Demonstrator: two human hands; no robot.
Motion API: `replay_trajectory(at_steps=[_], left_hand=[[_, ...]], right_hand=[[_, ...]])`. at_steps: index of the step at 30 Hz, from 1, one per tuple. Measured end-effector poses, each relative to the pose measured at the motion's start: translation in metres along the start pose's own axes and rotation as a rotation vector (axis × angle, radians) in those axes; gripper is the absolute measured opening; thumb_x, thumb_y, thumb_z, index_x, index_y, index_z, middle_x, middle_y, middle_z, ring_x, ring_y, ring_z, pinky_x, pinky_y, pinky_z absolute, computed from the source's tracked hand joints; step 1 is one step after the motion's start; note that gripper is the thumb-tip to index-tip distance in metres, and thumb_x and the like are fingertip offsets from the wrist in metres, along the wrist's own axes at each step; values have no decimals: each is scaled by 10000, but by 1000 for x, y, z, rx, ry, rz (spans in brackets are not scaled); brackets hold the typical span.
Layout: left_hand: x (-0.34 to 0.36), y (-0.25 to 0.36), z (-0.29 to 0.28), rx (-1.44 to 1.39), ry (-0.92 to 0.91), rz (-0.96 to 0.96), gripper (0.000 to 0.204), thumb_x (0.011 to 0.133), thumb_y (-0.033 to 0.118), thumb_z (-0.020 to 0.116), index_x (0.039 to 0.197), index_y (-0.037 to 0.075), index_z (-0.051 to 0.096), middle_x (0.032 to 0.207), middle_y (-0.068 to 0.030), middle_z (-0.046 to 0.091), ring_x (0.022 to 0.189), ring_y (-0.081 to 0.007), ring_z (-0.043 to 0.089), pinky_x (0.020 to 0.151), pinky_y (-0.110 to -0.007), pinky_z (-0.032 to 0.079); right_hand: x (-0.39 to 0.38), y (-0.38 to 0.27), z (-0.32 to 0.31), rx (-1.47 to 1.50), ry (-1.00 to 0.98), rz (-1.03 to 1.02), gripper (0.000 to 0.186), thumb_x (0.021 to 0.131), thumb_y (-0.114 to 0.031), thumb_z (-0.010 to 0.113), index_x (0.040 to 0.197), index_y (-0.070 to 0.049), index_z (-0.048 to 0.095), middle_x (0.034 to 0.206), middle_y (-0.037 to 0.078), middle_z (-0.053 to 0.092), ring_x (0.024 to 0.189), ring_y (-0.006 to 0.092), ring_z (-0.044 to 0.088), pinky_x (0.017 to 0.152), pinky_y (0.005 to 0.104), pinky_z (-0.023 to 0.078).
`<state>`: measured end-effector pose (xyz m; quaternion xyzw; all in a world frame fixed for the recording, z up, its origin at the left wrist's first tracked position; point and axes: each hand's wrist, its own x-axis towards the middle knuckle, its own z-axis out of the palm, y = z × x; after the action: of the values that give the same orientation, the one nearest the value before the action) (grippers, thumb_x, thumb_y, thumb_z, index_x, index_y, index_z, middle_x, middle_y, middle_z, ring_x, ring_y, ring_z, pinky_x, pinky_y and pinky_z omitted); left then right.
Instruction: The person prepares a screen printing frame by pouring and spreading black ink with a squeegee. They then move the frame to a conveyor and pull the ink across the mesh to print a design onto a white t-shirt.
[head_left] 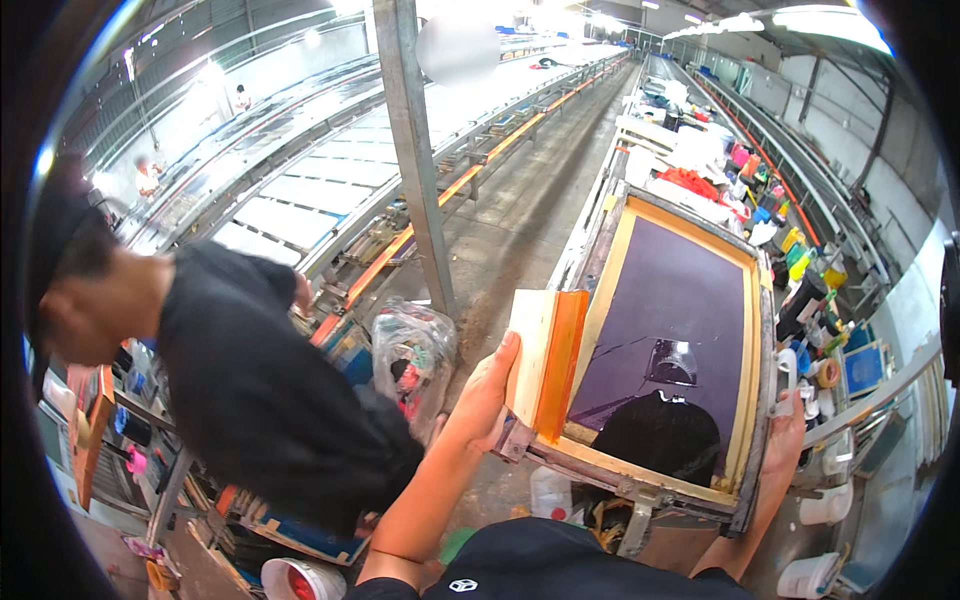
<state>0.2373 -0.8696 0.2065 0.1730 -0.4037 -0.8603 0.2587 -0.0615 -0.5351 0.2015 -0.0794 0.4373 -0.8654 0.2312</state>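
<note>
My left hand [487, 395] is closed round a squeegee [535, 360] with a pale wooden handle and an orange blade. It stands on edge along the left side of a screen printing frame [750, 330]. Purple-grey mesh [680, 270] fills the frame, with a glossy dark patch [660, 440] at its near end; I cannot tell whether that is ink or a reflection. My right hand [783, 435] grips the frame's right edge near the close corner, its fingers partly hidden. The frame lies tilted in front of me.
A person in black [270, 370] leans close on my left. A steel post [415, 150] rises beyond a clear plastic bag [413, 355]. Long print tables [330, 160] run away at left. Cluttered tubs and bottles [800, 300] line the right; a white bucket [290, 578] stands low left.
</note>
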Motion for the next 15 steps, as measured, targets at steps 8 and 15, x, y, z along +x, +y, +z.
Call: replay_trajectory(at_steps=[8, 15], left_hand=[[20, 12, -19, -38, 18, -23, 555, 1045, 441, 507, 1313, -43, 559, 1195, -100, 663, 1007, -115, 655, 870, -273, 522], [71, 50, -68, -37, -25, -96, 571, 1039, 460, 509, 1300, -44, 574, 1178, -92, 674, 1015, -112, 652, 876, -271, 516]], right_hand=[[-4, 11, 18, -32, 71, -8, 229, 1016, -381, 563, 991, -155, 586, 1101, 117, 700, 988, 260, 694, 834, 427, 582], [18, 62, 62, -60, 146, 7, 231, 1015, -379, 563, 1002, -150, 587, 1113, 122, 698, 996, 269, 693, 837, 436, 584]])
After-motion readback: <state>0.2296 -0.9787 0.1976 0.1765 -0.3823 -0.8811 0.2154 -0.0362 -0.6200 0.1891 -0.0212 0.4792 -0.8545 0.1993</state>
